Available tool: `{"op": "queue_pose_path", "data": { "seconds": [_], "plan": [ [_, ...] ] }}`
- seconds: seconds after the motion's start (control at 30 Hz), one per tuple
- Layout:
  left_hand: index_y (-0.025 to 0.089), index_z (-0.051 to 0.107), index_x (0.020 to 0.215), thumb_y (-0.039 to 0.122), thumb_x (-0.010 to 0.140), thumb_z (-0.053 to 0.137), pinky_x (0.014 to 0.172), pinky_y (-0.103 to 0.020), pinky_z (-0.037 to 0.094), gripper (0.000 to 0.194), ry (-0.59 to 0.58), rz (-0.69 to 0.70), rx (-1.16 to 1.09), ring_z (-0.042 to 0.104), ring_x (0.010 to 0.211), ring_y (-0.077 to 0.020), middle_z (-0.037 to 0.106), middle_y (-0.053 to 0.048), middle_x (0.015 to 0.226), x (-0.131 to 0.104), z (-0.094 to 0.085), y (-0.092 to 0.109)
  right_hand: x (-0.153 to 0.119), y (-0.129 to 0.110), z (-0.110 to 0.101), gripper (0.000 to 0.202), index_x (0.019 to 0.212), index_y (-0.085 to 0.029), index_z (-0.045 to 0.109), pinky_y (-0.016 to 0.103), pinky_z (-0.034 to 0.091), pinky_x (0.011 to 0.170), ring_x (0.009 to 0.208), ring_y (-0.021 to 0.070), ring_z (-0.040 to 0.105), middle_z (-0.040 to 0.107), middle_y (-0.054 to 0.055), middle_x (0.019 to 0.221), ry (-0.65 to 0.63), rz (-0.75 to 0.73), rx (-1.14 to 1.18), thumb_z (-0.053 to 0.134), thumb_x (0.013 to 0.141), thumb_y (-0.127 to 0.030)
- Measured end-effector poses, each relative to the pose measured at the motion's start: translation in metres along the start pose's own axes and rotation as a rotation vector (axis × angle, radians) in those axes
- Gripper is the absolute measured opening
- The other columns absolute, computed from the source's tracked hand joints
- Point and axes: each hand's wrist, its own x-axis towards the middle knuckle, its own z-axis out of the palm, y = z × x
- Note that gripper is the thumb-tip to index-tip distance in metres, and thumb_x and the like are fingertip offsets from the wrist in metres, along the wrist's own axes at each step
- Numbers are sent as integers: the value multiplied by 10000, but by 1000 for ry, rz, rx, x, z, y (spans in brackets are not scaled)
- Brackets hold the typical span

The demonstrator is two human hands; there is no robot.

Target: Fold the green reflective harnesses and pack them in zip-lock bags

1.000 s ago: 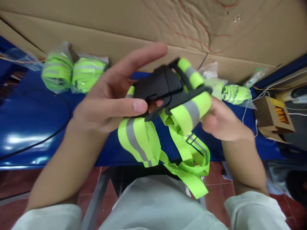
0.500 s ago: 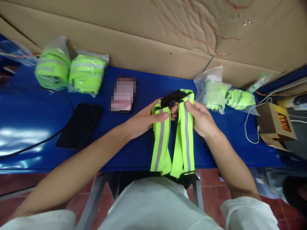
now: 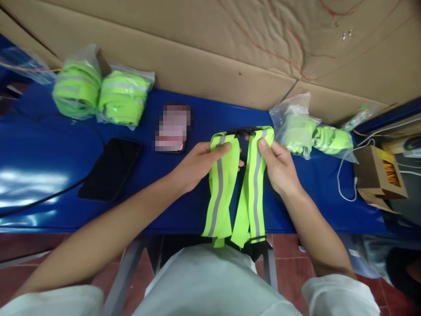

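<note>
A neon-yellow reflective strap [image 3: 257,188] with a grey stripe hangs in two folded lengths between my hands. My left hand [image 3: 200,164] grips the left length, thumb on top and fingers behind it. On the right length, my right hand [image 3: 279,166] pinches the strap near its upper bend. A black buckle [image 3: 245,131] joins the two lengths at the top, stretched between the hands. The lower ends dangle at the table's front edge, where a black slider [image 3: 257,239] sits on the right length.
Bagged neon straps [image 3: 123,96] stand at the back left, with more bagged straps [image 3: 297,134] at the back right. A dark phone [image 3: 112,169] and a blurred-out phone [image 3: 173,129] lie on the blue table [image 3: 158,210]. An open cardboard box [image 3: 375,169] and a white cable [image 3: 340,184] are at right.
My hands have moved slightly apart, drawing the black buckle part straighter and flatter across the top. The hanging strap lengths have shifted and spread a little at the bottom.
</note>
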Motion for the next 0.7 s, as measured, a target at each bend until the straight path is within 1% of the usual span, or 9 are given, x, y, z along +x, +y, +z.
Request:
{"op": "queue_pose_path", "data": {
  "seconds": [0.1,0.2,0.33,0.43,0.5,0.57,0.6,0.63,0.7],
  "plan": [
    [178,774,1107,565,884,760,734,-306,624,447,8,29,-35,766,814,-223,808,-88,903,1,0,0,-2,6,5,412,1047,-262,764,323,605,733,836,193,720,743,0,851,-35,4,-49,584,994,-629],
    [196,763,1147,536,861,801,795,-308,618,445,-49,34,-70,754,829,-195,804,-72,966,5,-1,-4,-3,13,10,455,954,-235,738,303,561,654,688,161,650,688,-7,751,-57,11,-70,551,1003,-647],
    [187,779,1124,411,758,915,897,-336,589,450,-81,76,-23,736,901,-195,795,-68,1059,6,-3,-6,-2,15,10,436,916,-221,715,306,549,722,752,162,643,699,-3,809,50,-79,-162,561,1010,-617],
    [213,791,1141,317,710,943,1013,-340,534,469,-71,111,61,707,1076,-213,777,-53,1185,4,-3,-5,-5,9,11,361,968,-233,731,324,554,808,831,179,670,734,8,889,103,-159,-205,560,1035,-543],
    [201,795,1085,302,727,921,986,-338,525,393,-68,116,118,699,1042,-207,782,-44,1111,2,-1,-4,-9,4,13,306,1006,-249,736,329,549,851,855,178,673,739,11,922,81,-195,-210,556,1051,-492],
    [163,762,931,322,783,866,887,-336,535,240,-89,124,142,686,870,-181,751,-29,886,1,2,-4,-12,2,16,286,1012,-262,736,330,547,859,859,177,669,734,10,927,46,-181,-188,561,1051,-484],
    [155,722,861,330,811,835,840,-333,538,214,-94,137,132,664,787,-165,709,-14,795,1,3,-4,-13,3,17,295,1007,-264,736,332,550,841,848,180,668,728,10,914,23,-147,-161,564,1045,-501],
    [155,686,824,340,836,807,800,-327,540,222,-86,161,115,644,737,-155,675,-5,753,1,5,-5,-13,5,18,315,1005,-265,735,336,555,812,829,185,666,721,10,893,1,-99,-126,567,1036,-529],
    [165,684,871,370,867,776,783,-314,552,224,-38,227,98,656,788,-165,698,-17,838,2,6,-7,-13,13,20,362,1021,-267,736,344,564,774,808,193,667,711,10,877,-36,-6,-58,569,1016,-587]
  ]
}}
